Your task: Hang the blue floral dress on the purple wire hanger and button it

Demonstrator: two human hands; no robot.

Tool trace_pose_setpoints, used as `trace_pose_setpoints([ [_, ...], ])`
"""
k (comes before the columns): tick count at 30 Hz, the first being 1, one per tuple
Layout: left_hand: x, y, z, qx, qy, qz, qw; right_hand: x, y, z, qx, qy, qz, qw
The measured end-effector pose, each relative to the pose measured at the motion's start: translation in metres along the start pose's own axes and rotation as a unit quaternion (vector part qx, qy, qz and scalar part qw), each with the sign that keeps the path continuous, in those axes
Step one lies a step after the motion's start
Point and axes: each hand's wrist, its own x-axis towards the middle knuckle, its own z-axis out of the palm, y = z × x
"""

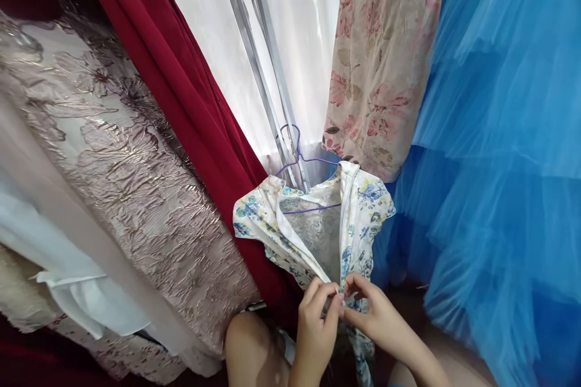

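A white dress with blue and yellow flowers (pixel 363 199) hangs on a purple wire hanger (pixel 302 159), its back open in a deep V. Both of my hands meet at the bottom of that V. My left hand (pixel 318 320) pinches the left edge of the opening between thumb and forefinger. Close beside it, my right hand (pixel 367 308) pinches the right edge with thumb and fingertips. A white zipper tape (pixel 344 211) seems to run down the right edge. The small part between my fingertips is mostly hidden.
A dark red garment (pixel 181 91) and a shiny embossed floral fabric (pixel 149 187) hang at left. Grey metal poles (pixel 261 54) slant down before a white curtain (pixel 304 42). Beige floral cloth (pixel 381 72) and a blue tulle dress (pixel 494 133) hang at right. My knee (pixel 252 344) is below.
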Motion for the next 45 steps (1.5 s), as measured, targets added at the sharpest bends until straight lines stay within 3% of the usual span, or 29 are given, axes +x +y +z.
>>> trace_pose_setpoints([
  [9,0.011,0.006,0.005,-0.006,0.131,0.072,0.989,-0.001,-0.001,0.018,0.056,0.007,-0.006,0.998],
  [14,0.075,0.014,-0.015,0.014,0.201,0.067,0.977,-0.002,-0.007,0.01,0.036,-0.018,0.024,0.999],
  [21,0.185,0.031,-0.042,0.063,0.249,0.152,0.954,0.001,-0.006,-0.006,0.017,-0.025,0.029,0.999],
  [25,0.217,0.03,-0.051,0.108,0.267,0.18,0.941,0.003,0.001,-0.016,0.007,-0.041,0.034,0.999],
  [30,0.227,0.026,-0.06,0.136,0.315,0.172,0.923,0.001,0.017,-0.03,-0.023,-0.084,0.056,0.995],
  [36,0.208,0.031,-0.064,0.087,0.189,0.17,0.963,0.024,0.012,-0.052,-0.086,-0.091,0.037,0.991],
  [41,0.197,0.039,-0.071,0.174,0.118,0.213,0.954,0.093,-0.045,-0.042,0.002,-0.067,-0.059,0.996],
  [45,0.192,0.039,-0.079,0.244,0.052,0.23,0.941,0.151,-0.085,-0.023,0.039,0.004,-0.135,0.99],
])
